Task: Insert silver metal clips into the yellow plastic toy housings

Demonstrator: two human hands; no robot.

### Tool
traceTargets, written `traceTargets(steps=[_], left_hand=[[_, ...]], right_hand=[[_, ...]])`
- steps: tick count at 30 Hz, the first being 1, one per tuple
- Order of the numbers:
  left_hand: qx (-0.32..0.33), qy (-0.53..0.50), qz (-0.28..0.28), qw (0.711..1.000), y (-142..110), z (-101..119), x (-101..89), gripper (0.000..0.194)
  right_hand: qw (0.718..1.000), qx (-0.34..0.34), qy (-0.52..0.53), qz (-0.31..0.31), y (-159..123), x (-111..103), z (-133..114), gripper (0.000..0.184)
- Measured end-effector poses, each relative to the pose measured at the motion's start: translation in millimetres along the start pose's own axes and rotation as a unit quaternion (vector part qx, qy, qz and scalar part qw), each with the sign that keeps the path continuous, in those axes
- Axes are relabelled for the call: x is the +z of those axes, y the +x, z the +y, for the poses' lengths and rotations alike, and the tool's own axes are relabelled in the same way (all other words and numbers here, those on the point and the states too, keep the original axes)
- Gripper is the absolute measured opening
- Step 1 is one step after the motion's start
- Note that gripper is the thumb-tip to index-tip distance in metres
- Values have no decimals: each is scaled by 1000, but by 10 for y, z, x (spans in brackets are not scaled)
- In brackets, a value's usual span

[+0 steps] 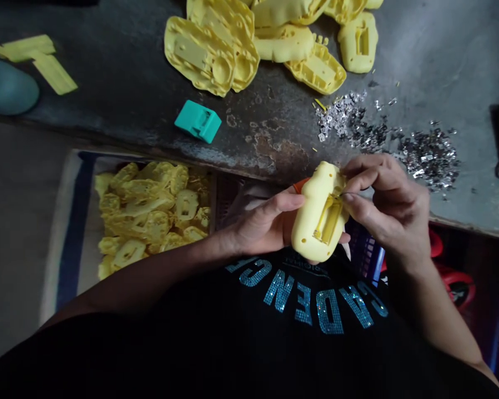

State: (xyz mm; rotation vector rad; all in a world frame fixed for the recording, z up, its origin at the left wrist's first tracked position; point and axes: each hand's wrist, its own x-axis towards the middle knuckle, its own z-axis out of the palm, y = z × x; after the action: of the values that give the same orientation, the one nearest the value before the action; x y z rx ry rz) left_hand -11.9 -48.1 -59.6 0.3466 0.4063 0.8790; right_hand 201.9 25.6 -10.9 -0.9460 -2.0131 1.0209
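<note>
While your L hand (270,221) cups yellow shell (309,224), brace it; R hand (393,205) pinched nr slot (327,220), can't tell on what.

Hands (270,220) on yellow shell (311,224), metal pieces (430,155) nearby

The grey tabletop (141,94), worn in patches, bears yellow molded shells (199,55) — piled, partly overlapping — at its far side. Also on it: a teal block (198,121), small metal pieces (429,154) in adjoining heaps, and two yellow strips (55,73) at left.
</note>
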Motion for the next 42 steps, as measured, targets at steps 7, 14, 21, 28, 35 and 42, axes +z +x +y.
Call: traceTargets(steps=[7,14,21,28,35,42], left_hand=[[-7,9,4,1000,31,-66,14,87],[4,12,2,1000,-2,-116,-87,82],[-31,8,-33,999,-37,-12,-42,93],[24,61,41,997,-90,-65,-39,86],[71,209,116,968,-284,-98,-38,51],[53,356,157,919,-214,-20,37,47]], right_hand=[[1000,-22,-12,17,-70,1,-47,12],[994,-33,-99,6,-85,17,-115,9],[987,-64,-137,45,-173,-46,-115,16],[998,18,-21,-62,-4,-163,8,43],[997,-29,-66,-4,-159,-41,29,48],[987,-63,-107,101,-395,4,162,49]])
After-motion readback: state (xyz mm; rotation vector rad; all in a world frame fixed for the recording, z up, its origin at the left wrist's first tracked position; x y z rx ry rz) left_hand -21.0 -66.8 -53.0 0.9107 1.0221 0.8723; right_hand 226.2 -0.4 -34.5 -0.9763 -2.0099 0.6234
